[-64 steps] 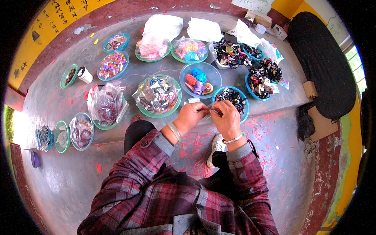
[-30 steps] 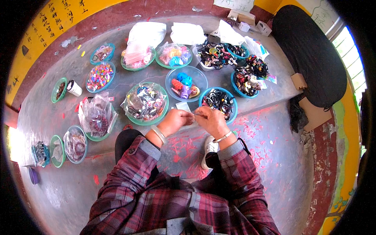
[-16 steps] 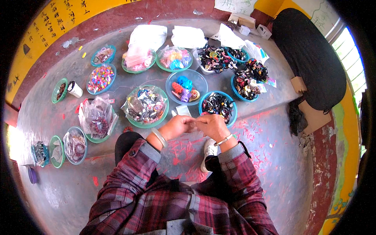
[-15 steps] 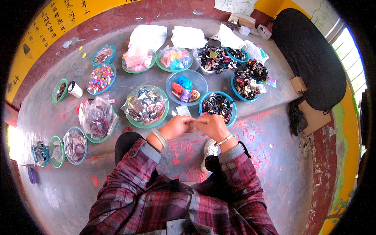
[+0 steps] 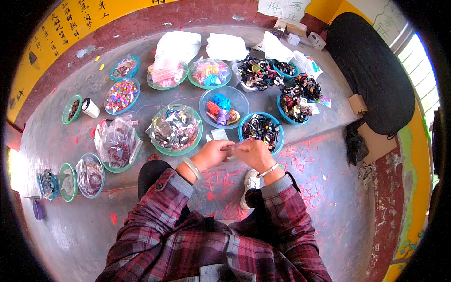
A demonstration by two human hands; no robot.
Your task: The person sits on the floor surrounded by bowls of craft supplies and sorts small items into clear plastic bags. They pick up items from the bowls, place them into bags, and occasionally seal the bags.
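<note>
My left hand (image 5: pixel 213 154) and my right hand (image 5: pixel 255 154) meet in front of me, fingertips pinched close together. Something small and pale or see-through seems to be between them, too small to name. Just beyond the fingers lies a small white packet (image 5: pixel 219 134) on the concrete. A blue bowl (image 5: pixel 281 141) of black hair ties stands right beyond my right hand. To the left of my left hand is a green bowl (image 5: pixel 156 146) with bagged trinkets. A clear blue bowl (image 5: pixel 243 94) with red, blue and purple pieces sits farther off.
Several more bowls spread leftward, including a blue bowl (image 5: pixel 137 97) of colourful beads and a bowl of bagged bracelets (image 5: pixel 118 152). White bags (image 5: pixel 178 46) lie at the back. Red scraps (image 5: pixel 300 164) litter the lower floor past a step edge. A large black oval object (image 5: pixel 371 70) leans at right.
Both hands stay at nearly the same place, with a slight shift of the fingers. The bowls have not moved.
</note>
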